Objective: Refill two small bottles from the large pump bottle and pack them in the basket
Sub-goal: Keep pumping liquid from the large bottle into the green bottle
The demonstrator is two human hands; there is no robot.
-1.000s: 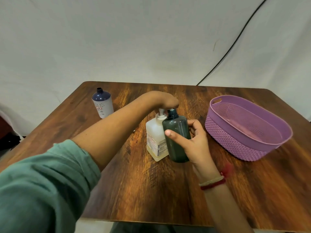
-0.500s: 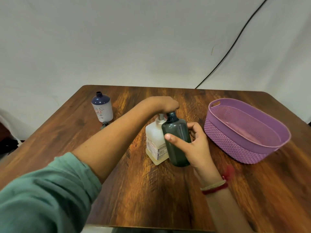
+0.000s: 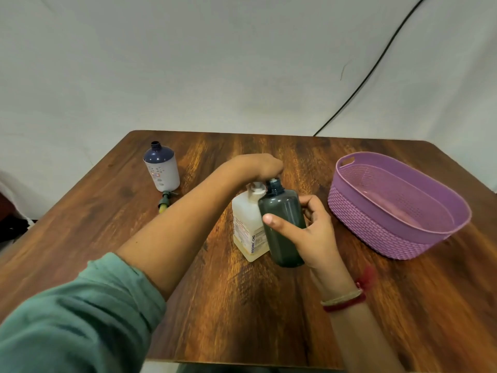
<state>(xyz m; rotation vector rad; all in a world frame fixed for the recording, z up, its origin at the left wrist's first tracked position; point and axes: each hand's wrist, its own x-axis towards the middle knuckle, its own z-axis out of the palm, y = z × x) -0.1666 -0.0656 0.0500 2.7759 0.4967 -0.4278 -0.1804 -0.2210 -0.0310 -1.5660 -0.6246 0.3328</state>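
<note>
L hand [image 3: 265,166] sits atop the large pump bottle [image 3: 246,219] mid-surface [image 3: 242,305], fingers curled over its pump head. R hand [image 3: 314,235] grips the dark green bottle [image 3: 282,211], upright, touching the pump bottle's right side, open neck by the pump head. Uncapped white/blue bottle [image 3: 161,170] stands far left w/ a loose pump cap [image 3: 164,201] just beside it. Purple basket [image 3: 398,232] sits on the right.

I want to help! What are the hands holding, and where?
The right hand grips the dark green plastic bottle around its middle. The left hand covers the head of the white plastic pump bottle, fingers hidden.
</note>
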